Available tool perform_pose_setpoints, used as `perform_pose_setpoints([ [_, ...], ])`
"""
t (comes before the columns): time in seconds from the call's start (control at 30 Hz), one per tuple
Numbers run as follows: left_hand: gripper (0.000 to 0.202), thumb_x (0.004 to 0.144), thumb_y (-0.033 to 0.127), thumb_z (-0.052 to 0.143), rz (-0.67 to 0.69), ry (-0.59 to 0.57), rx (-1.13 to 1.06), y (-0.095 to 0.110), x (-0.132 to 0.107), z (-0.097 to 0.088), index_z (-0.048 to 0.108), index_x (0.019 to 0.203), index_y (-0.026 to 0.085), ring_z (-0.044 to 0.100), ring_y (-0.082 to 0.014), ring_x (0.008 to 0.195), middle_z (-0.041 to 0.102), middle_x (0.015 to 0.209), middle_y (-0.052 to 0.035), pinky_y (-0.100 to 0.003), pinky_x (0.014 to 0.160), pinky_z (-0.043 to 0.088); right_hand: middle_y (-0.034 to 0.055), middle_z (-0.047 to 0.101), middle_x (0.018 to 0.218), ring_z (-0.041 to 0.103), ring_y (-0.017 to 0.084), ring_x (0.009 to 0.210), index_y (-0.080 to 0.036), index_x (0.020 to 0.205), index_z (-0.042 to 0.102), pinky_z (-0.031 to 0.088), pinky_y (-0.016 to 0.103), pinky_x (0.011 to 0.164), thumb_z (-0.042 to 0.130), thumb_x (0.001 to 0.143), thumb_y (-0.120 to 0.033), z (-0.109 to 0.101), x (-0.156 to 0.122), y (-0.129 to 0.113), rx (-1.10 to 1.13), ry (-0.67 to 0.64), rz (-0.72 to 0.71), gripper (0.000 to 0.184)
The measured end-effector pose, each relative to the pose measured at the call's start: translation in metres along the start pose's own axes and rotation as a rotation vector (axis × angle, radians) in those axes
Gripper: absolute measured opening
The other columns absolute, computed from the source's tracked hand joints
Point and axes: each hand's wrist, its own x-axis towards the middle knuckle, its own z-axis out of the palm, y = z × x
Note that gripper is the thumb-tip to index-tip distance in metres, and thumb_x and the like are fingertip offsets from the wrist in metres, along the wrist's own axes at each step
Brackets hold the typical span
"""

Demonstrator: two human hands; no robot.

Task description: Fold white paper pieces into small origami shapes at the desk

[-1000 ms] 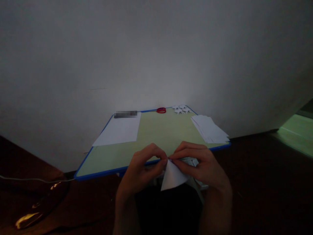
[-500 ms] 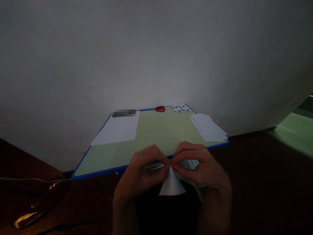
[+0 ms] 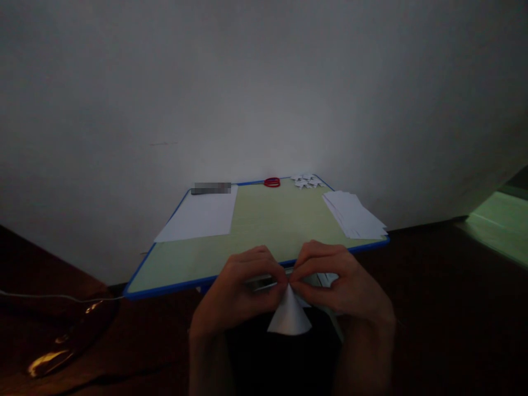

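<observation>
The left hand [image 3: 243,283] and the right hand [image 3: 339,278] hide the tip of the held white paper [image 3: 290,319] and part of one edge of the table [image 3: 270,214]. A dark object [image 3: 210,188] is blurred by squares. Both forearms [image 3: 211,357] are cut by the lower border, the cable [image 3: 61,297] by the left one.

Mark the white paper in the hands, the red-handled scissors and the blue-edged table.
White paper [image 3: 290,319], head view: middle of its flared part.
Red-handled scissors [image 3: 271,182], head view: handle loops.
Blue-edged table [image 3: 272,220], head view: bare top.

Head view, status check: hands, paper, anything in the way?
Left hand and right hand pinching white paper at its narrow tip. Paper flaring downward, near side of the table. Nothing visibly blocking either hand.
</observation>
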Motion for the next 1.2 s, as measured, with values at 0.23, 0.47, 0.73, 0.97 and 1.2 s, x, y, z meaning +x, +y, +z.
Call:
perform_pose_setpoints([
  [0.23,0.006,0.090,0.018,0.071,-0.056,0.075,-0.038,-0.004,-0.003,0.004,0.072,0.084,0.018,0.064,-0.0137,0.076,0.071,0.081,-0.0017,-0.025,0.072,0.047,0.0008,0.072,0.082,0.064,0.014,0.078,-0.021,0.087,0.075,0.048,0.028,0.073,0.074,0.090,-0.016,0.002,-0.001,0.001,0.056,0.032,0.057,0.006],
  [0.47,0.061,0.092,0.072,0.054,-0.199,0.108,-0.188,-0.010,-0.003,0.005,0.075,0.116,0.021,0.069,-0.0261,0.099,0.076,0.109,-0.0083,-0.034,0.084,0.051,-0.0007,0.068,0.082,0.062,0.015,0.080,-0.022,0.085,0.070,0.047,0.028,0.074,0.068,0.094,-0.022,0.002,0.004,0.012,0.075,0.181,0.231,0.009],
  [0.73,0.035,0.090,0.041,0.074,-0.392,0.190,-0.268,-0.012,-0.002,0.012,0.071,0.120,0.024,0.070,-0.0239,0.108,0.076,0.118,-0.0061,-0.032,0.092,0.054,0.0015,0.073,0.090,0.066,0.017,0.084,-0.022,0.093,0.073,0.051,0.029,0.077,0.068,0.094,-0.031,0.010,0.006,0.029,0.158,0.271,0.407,0.010],
  [0.97,0.030,0.090,0.032,0.072,-0.373,0.337,-0.354,-0.012,0.007,0.017,0.071,0.117,0.019,0.072,-0.0231,0.108,0.076,0.119,-0.0087,-0.032,0.090,0.058,0.0057,0.077,0.106,0.068,0.020,0.097,-0.023,0.110,0.077,0.054,0.031,0.080,0.061,0.098,-0.050,0.013,0.011,0.026,0.234,0.335,0.446,0.034],
  [1.2,0.030,0.090,0.026,0.071,-0.339,0.361,-0.315,-0.018,0.006,0.016,0.071,0.119,0.021,0.072,-0.0216,0.107,0.075,0.120,-0.0081,-0.030,0.086,0.058,0.0055,0.075,0.106,0.068,0.019,0.090,-0.025,0.123,0.073,0.058,0.031,0.079,0.080,0.083,-0.042,0.014,0.009,0.022,0.323,0.288,0.493,0.043],
])
